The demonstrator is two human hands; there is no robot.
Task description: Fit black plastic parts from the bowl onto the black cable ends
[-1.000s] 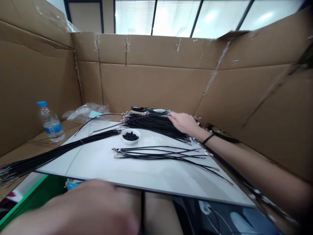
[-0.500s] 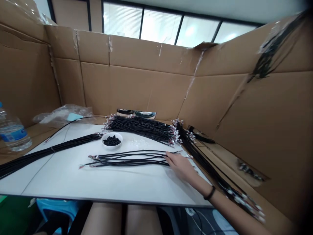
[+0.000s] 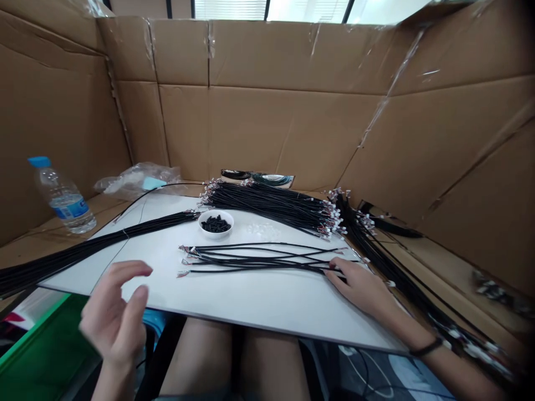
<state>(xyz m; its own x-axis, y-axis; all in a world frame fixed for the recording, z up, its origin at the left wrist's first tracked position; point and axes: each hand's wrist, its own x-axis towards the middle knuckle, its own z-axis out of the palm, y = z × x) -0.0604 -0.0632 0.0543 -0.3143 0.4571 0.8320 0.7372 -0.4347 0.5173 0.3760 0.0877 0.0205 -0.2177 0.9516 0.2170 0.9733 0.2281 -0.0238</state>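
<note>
My left hand (image 3: 119, 317) is raised near the table's front left edge, slightly blurred, with thumb and curled index finger apart and nothing between them. On the white tabletop, my right hand (image 3: 355, 284) has its fingers closed on the right end of several loose black cables (image 3: 259, 258). These lie side by side across the table, with stripped coloured wire ends at the left. Exactly which cables the right fingers grip is partly hidden. Behind them stands a white bowl (image 3: 231, 227) of short black pieces. Small clear pieces (image 3: 263, 229) are scattered to the bowl's right.
A thick stack of black cables (image 3: 267, 203) with white connectors lies at the back. More cable bundles extend along the left (image 3: 104, 240) and right (image 3: 376, 273) sides. A water bottle (image 3: 69, 203) and plastic bag (image 3: 146, 178) stand at left. Cardboard walls (image 3: 284, 122) surround the table.
My left hand has come into view at the lower left. The right hand stays at the cables' right end, where the cables have spread slightly apart. The camera view has shifted.
</note>
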